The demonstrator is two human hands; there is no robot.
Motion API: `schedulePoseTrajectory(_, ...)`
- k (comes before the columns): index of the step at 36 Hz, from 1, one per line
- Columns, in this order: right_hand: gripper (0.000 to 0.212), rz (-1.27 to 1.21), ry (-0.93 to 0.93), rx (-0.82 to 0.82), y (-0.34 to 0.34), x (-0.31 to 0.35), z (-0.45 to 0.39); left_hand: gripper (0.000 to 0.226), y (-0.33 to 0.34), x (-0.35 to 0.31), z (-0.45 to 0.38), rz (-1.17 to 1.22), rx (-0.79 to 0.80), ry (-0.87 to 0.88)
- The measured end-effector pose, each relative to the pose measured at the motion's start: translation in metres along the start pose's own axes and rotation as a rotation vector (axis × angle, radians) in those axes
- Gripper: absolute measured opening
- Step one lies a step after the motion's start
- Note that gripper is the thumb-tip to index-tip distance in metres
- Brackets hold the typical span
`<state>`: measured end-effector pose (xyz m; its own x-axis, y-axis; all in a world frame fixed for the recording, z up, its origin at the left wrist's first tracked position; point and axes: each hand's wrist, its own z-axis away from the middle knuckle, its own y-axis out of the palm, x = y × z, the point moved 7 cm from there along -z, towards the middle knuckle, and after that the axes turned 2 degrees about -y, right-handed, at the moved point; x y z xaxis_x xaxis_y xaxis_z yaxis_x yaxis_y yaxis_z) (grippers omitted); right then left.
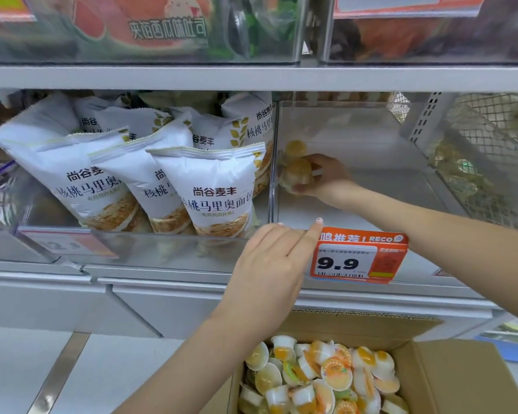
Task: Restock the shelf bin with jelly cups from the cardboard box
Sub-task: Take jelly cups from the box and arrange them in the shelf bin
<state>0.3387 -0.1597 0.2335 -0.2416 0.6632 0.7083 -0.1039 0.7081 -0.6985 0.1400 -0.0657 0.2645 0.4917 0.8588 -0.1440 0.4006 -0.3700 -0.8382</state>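
- The right hand is inside the clear shelf bin, at its back left corner, with fingers curled around a jelly cup. A second cup shows just behind it, against the bin's left wall.
- Judgement: the cup is being set deep in the corner so that later cups can fill forward from the back; release is not yet done.
- The left hand lies flat with fingers straight and apart from any cup, its fingertips resting on the front lip of the bin, just left of the orange price tag marked 9.9. Judgement: this contact braces the bin front while the other arm reaches in.
- The cardboard box stands open directly below the bin, keeping the reach from supply to shelf short. It holds a loose heap of jelly cups, lying at mixed angles.
- The bin floor is otherwise largely bare; judgement: the restock is at an early stage.
- The neighbouring bin to the left holds white bread bags, separated from the work area by the clear divider wall.
- Caution: the cups are small and smooth-sided; a cup set on its edge may roll.
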Motion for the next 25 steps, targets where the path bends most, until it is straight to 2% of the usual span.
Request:
schedulePoseTrajectory(6,0.069,-0.044,0.012,-0.027,0.002,-0.005,-0.002,0.048,0.0,0.0,0.0,0.029,-0.001,-0.011)
schedulePoseTrajectory(15,0.07,-0.081,0.018,0.002,-0.002,-0.005,0.001,0.06,0.001,0.002,0.003,0.052,0.038,0.002)
schedulePoseTrajectory(18,0.063,-0.084,0.032,-0.029,-0.015,-0.004,0.005,0.063,0.0,0.004,0.004,0.08,0.059,0.03)
schedulePoseTrajectory(21,0.054,-0.205,0.069,-0.079,-0.04,-0.003,0.02,0.061,-0.003,0.004,0.007,0.136,0.069,0.038)
schedulePoseTrajectory(25,0.039,-0.14,-0.047,-0.161,-0.085,0.007,0.073,0.056,-0.014,0.009,0.021,0.227,0.047,-0.059)
